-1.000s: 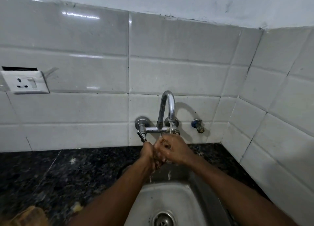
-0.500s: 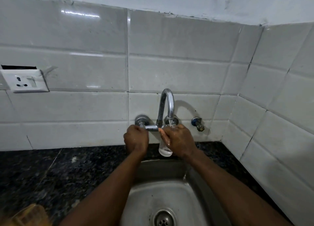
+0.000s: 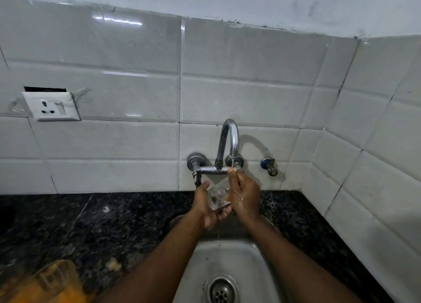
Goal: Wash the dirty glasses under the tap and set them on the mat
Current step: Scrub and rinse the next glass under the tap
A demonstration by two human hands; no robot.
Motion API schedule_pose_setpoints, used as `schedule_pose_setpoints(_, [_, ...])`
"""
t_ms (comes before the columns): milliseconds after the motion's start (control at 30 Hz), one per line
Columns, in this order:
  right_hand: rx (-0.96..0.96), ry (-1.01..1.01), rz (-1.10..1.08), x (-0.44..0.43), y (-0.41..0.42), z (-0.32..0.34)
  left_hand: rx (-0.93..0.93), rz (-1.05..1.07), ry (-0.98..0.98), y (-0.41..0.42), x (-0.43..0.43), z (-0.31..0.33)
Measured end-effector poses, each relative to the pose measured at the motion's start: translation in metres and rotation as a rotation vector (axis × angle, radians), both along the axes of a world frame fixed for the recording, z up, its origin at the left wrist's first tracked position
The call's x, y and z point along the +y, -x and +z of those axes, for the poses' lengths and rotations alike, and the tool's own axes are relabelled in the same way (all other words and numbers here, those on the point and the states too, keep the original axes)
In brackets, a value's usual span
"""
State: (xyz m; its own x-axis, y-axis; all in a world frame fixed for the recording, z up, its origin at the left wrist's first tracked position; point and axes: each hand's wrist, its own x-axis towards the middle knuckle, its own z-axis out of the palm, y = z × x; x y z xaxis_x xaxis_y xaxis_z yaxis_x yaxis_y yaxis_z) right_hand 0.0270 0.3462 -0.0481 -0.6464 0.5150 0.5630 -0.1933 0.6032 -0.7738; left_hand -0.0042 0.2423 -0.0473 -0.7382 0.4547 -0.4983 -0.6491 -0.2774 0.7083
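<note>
2 hands on 1 small clear drinking glass (image 3: 218, 195), held just below the spout of the curved chrome wall tap (image 3: 227, 141) and above the back edge of the stainless steel sink (image 3: 230, 255). Thin stream of water (image 3: 232, 162) runs from the spout onto the fingertips of the right hand (image 3: 245, 195) and toward the glass rim. Left hand (image 3: 206, 209) lies palm up beneath, fingers curled round the base and lower wall, thumb raised on the near side: this hand looks to carry the weight. Right hand is wet, fingers fairly straight and pressed along the right wall, pointing up at the spout; thumb hidden, so cannot tell whether it reaches inside. Glass is tilted, mouth up and away toward the tiles. Some cloudy, yellowish residue seems to show through the wall, so washing looks unfinished. Handling, as judged: light, rigid, brittle, slick while wet; a knock against the chrome pipe or the steel basin could chip it. Best hold is round the lower wall with the base backed by the palm, not a pinch at the thin rim. 2nd clear tumbler (image 3: 54, 277), orange-tinted and blurred, sits at the near left of the black speckled granite worktop (image 3: 91, 223), well apart from the sink; orange patch (image 3: 27, 293) under it may be the mat, cannot tell. White wall socket (image 3: 52, 107) on the tiles, upper left.
</note>
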Motion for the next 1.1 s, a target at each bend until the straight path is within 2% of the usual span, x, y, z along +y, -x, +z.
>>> schedule_pose_setpoints(67, [-0.066, 0.319, -0.036, -0.008, -0.007, -0.009, 0.147, 0.017, 0.069, -0.001, 0.006, 0.007])
schedule_pose_setpoints(133, [-0.19, 0.508, -0.058, -0.008, -0.013, -0.015, 0.36, 0.048, 0.375, 0.005, 0.008, 0.009])
schedule_pose_setpoints(167, [-0.296, 0.541, -0.053, -0.004, -0.014, -0.019, 0.504, 0.052, 0.598, 0.008, 0.006, 0.012])
schedule_pose_setpoints(233, [-0.512, 0.571, 0.021, 0.001, -0.015, -0.027, 0.803, 0.019, 0.961, 0.009, 0.0, 0.021])
schedule_pose_setpoints(300, [-0.677, 0.449, 0.086, 0.005, -0.017, -0.03, 0.962, -0.053, 1.112, 0.011, -0.006, 0.027])
schedule_pose_setpoints(367, [-0.736, 0.281, 0.128, 0.009, -0.021, -0.025, 1.027, -0.114, 1.206, 0.01, -0.009, 0.035])
schedule_pose_setpoints(533, [-0.74, 0.13, 0.551, 0.008, -0.023, 0.004, 1.088, -0.112, 1.307, 0.005, -0.003, 0.05])
schedule_pose_setpoints(633, [-0.702, -0.041, 0.575, -0.007, -0.013, 0.011, 1.111, -0.102, 1.249, 0.005, -0.007, 0.051])
schedule_pose_setpoints(700, [-0.623, -0.045, 0.567, -0.016, -0.008, 0.011, 1.078, -0.117, 1.193, 0.009, -0.015, 0.052])
schedule_pose_setpoints(767, [-0.582, -0.038, 0.534, -0.024, -0.004, 0.007, 0.961, -0.113, 1.095, 0.018, -0.03, 0.051])
schedule_pose_setpoints(833, [-0.539, 0.055, 0.514, -0.036, 0.004, 0.002, 0.79, -0.056, 1.024, 0.033, -0.058, 0.049])
schedule_pose_setpoints(900, [-0.501, 0.231, 0.508, -0.056, 0.016, -0.003, 0.687, -0.007, 1.056, 0.047, -0.097, 0.044])
schedule_pose_setpoints(967, [-0.488, 0.418, 0.523, -0.079, 0.033, -0.008, 0.65, 0.034, 1.147, 0.057, -0.14, 0.033])
schedule_pose_setpoints(1100, [-0.463, 0.642, 0.64, -0.139, 0.067, -0.015, 0.576, 0.153, 1.277, 0.066, -0.225, 0.015])
